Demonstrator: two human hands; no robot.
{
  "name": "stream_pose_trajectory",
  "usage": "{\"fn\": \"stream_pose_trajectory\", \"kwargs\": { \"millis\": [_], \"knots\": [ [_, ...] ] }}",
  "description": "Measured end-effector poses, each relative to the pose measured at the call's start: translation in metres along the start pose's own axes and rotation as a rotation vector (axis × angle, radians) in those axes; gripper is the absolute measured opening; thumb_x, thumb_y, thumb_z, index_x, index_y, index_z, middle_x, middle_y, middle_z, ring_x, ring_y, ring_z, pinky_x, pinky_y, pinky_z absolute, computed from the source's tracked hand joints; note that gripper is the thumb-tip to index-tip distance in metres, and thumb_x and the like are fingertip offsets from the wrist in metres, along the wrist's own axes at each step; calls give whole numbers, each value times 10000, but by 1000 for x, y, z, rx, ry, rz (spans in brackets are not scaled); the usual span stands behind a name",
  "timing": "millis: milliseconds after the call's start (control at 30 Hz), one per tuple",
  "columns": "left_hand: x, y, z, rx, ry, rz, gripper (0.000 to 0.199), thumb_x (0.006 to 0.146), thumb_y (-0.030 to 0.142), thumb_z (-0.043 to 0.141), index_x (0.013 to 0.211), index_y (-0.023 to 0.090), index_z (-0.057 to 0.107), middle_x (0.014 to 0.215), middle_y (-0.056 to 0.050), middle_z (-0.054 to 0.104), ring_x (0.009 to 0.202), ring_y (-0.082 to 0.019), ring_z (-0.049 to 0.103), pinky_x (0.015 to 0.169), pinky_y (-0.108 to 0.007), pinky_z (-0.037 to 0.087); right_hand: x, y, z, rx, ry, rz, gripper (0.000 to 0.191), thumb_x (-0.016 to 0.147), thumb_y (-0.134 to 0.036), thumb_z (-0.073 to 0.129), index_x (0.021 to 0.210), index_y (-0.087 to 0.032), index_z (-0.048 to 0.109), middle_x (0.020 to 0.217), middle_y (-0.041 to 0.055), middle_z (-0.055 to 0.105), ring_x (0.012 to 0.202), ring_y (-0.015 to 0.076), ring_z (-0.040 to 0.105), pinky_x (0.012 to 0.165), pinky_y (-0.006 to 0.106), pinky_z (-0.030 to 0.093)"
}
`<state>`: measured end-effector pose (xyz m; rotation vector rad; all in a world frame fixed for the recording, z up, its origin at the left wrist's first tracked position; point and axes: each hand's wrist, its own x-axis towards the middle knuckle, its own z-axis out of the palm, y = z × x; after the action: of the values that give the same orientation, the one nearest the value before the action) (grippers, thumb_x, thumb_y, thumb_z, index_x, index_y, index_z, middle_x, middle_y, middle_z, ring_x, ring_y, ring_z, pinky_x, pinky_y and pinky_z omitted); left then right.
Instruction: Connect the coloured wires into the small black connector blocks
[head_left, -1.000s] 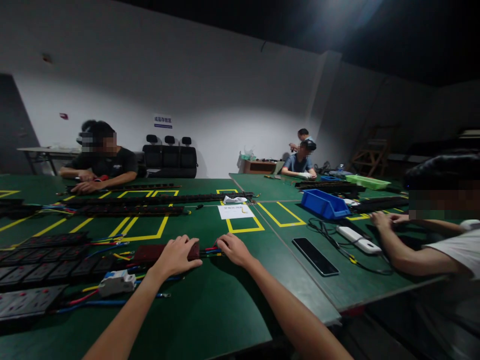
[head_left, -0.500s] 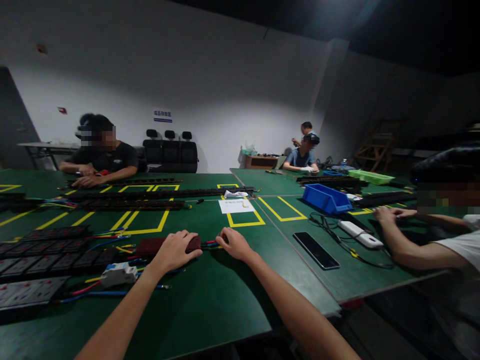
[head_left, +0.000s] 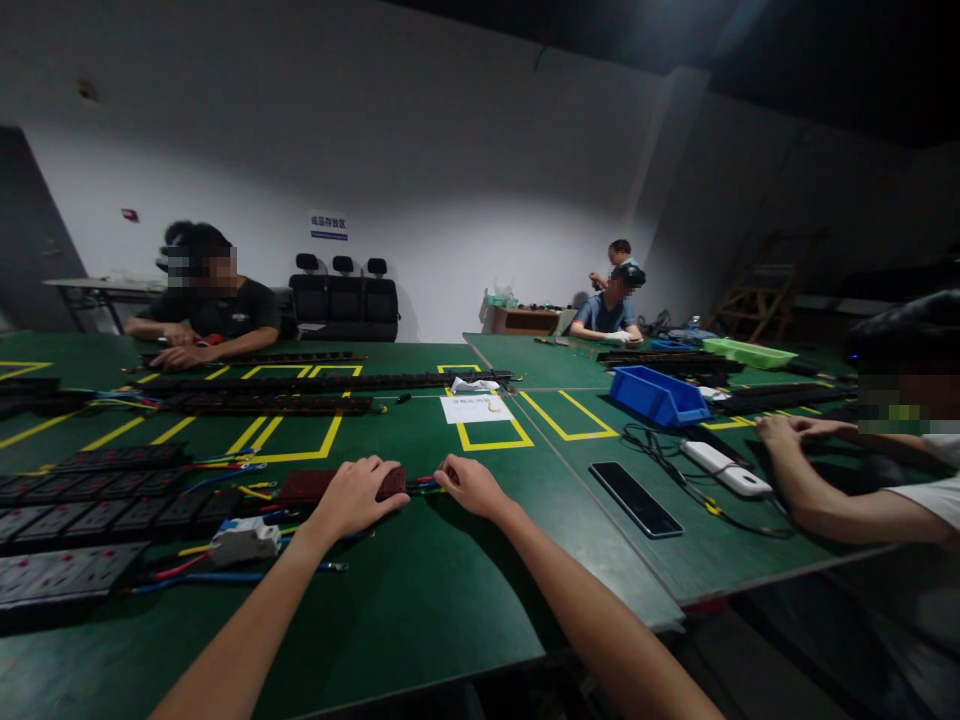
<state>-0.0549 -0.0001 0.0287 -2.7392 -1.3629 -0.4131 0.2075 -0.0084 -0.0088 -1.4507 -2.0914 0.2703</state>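
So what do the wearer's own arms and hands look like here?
The left hand and right hand are ungloved, with no rings discernible. The left forearm and right forearm are uncovered as far as they show: no sleeves, watch, bracelet or cable on them.

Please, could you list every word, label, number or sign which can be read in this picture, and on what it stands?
"成品存放区": wall sign; the smaller line under it is too small to read.
White paper on the table: printed characters, too blurred to read.
Dark shirt at the left: a small pale mark, unreadable.
No brand or number is readable.
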Motion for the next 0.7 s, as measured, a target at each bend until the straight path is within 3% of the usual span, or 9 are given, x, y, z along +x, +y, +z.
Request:
{"fn": "stream_pose_trajectory", "kwargs": {
  "millis": [700],
  "knots": [
    [0, 2, 1, 2, -1, 2, 668, 946, 696, 475, 1375, 203, 612, 1220, -134, 668, 1096, -311, 622, 954, -421, 420, 0, 2, 1, -2, 3, 18, 233, 1002, -382, 553, 852, -213, 608, 740, -10, 633, 646, 128, 514, 584, 238, 263]
  ]
}}
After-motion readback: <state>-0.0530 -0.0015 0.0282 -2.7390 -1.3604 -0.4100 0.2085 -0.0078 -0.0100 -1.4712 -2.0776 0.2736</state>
